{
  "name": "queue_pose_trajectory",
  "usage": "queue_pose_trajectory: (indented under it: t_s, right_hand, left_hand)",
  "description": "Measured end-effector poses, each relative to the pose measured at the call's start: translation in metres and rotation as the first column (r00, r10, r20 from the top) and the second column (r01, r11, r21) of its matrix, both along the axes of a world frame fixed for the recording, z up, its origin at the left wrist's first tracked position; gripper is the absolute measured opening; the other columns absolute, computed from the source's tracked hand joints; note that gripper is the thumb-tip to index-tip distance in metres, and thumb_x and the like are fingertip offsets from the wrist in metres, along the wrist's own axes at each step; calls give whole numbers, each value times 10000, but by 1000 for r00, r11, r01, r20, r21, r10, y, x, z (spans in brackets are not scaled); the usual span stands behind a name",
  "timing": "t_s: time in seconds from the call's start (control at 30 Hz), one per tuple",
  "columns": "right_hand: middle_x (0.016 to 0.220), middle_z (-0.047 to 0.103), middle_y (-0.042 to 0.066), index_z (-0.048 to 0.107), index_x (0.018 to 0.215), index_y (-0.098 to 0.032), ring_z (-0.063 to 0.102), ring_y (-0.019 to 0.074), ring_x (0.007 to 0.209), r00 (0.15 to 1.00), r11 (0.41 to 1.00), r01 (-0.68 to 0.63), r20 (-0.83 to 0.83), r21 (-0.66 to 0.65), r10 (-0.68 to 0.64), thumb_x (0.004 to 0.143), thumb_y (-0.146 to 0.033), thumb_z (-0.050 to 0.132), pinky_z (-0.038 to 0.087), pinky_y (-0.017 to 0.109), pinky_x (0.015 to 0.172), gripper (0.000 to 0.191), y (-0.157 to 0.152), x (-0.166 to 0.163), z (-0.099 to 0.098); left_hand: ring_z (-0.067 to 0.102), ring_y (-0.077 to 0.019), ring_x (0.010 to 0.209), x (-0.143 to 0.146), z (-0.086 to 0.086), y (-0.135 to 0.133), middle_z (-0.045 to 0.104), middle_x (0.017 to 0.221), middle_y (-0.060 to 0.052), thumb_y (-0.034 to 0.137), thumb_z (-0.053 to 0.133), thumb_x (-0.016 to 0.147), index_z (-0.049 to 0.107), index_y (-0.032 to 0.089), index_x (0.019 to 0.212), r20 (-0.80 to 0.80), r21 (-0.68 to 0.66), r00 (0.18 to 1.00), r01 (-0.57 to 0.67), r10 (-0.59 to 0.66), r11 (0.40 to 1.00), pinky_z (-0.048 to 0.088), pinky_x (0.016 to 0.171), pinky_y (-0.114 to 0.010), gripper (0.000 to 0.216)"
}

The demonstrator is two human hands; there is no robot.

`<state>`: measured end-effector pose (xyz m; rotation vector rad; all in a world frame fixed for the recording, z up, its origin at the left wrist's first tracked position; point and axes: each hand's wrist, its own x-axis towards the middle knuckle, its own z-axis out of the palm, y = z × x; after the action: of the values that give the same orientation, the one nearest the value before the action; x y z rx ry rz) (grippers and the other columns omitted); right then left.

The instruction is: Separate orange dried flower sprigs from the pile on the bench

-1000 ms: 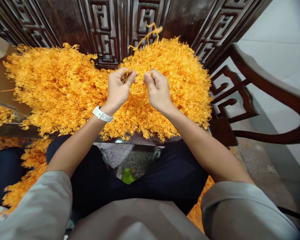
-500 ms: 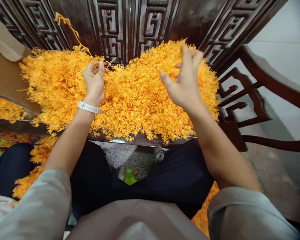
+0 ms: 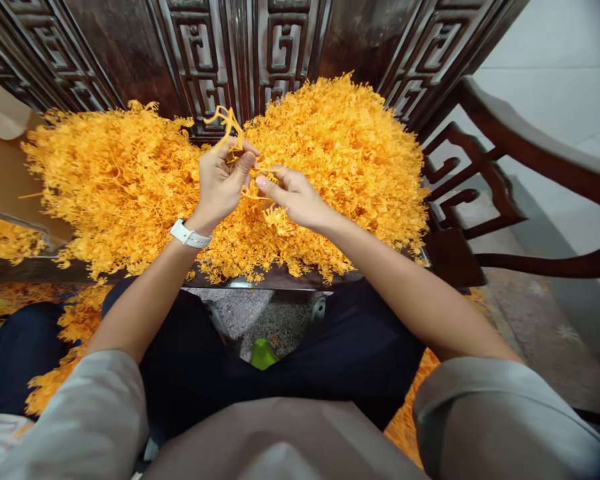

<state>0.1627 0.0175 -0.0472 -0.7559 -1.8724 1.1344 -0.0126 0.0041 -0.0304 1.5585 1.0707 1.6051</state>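
Note:
A broad heap of orange-yellow plastic flower pieces (image 3: 145, 180) covers the dark wooden bench seat. Above its middle, my left hand (image 3: 223, 175) pinches a thin branching flower stem (image 3: 230, 123), whose tips stick up past the fingers. Close beside it on the right, my right hand (image 3: 297, 197) has thumb and fingers closed on a yellow flower piece, partly hidden by the fingers. A small flower head (image 3: 279, 219) shows just below the right thumb; I cannot tell whether it hangs from the piece or lies on the heap.
Behind the heap rises a carved dark wooden backrest (image 3: 240, 60). A carved armrest (image 3: 480, 160) stands at the right, a brown cardboard box (image 3: 10, 173) at the left. More orange pieces (image 3: 83, 320) lie lower left, near another person's dark-clothed leg (image 3: 23, 340). Something green (image 3: 263, 353) sits between my legs.
My right hand has come from above the right side of the heap, where it was open, to beside my left hand and closed. My left hand has moved slightly right and down with a stem.

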Motion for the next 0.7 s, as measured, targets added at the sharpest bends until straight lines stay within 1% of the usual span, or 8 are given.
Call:
queue_pose_trajectory:
  t_s: [0.13,0.2,0.27,0.37,0.43,0.5,0.6,0.7]
  right_hand:
    - [667,415,-48,480,819,-247,359,123,588,995,997,4,-96,-77,-11,897,-806,593,376,290,553,576,-6,-5,3]
    - [663,406,-42,458,787,-248,355,127,592,997,1000,-23,-76,-7,23,937,-764,570,360,294,552,549,-18,-8,12]
    - [683,449,-24,480,798,-243,408,140,625,999,989,-27,-16,144,29,1014,-665,512,393,303,596,476,-31,-10,21]
    - [721,506,-4,521,835,-238,473,153,669,995,889,-27,102,456,-22,1073,-402,459,430,316,670,296,-44,-8,27]
    - [729,532,6,546,847,-236,505,164,680,981,774,-69,183,630,-61,1022,-217,453,436,322,677,199,-50,-3,30]
    - [736,563,10,570,856,-236,538,166,678,979,677,-100,195,729,-65,933,-86,438,442,314,654,214,-62,2,37]
    - [753,615,-3,594,899,-249,586,148,662,988,635,-128,150,762,19,896,-15,413,485,296,636,295,-89,7,60]
    - [795,663,-18,619,979,-269,628,127,670,998,660,-36,67,751,-22,1003,-77,484,553,287,686,236,-96,13,79]
  left_hand:
    - [690,-262,1131,-8,-3,10,695,963,-66,622,793,845,683,269,869,61,5,996,-71,70,997,598,904,-379,371]
    - [676,-273,1165,-14,-3,18,698,951,-69,572,793,863,654,263,838,95,-4,987,-132,132,991,592,926,-393,340]
    - [671,-282,1177,-17,-2,22,696,941,-71,515,790,879,639,261,822,99,-11,980,-171,171,985,588,937,-404,301]
    - [664,-285,1186,-13,1,21,691,941,-68,453,787,887,636,263,810,93,-16,981,-167,168,986,580,940,-407,254]
    - [654,-281,1192,-9,0,20,684,936,-59,443,792,884,638,264,811,94,-33,985,-141,144,989,574,929,-405,247]
    - [632,-262,1210,-12,-4,25,673,933,-42,457,795,893,635,267,839,94,-52,988,-116,120,992,562,930,-401,254]
    - [601,-219,1186,-34,-15,44,637,901,-20,509,798,907,585,262,834,90,-47,985,-146,150,988,532,935,-378,334]
    - [588,-149,993,-62,-23,64,571,808,11,575,774,900,529,248,807,57,-9,959,-276,276,961,499,889,-331,419]
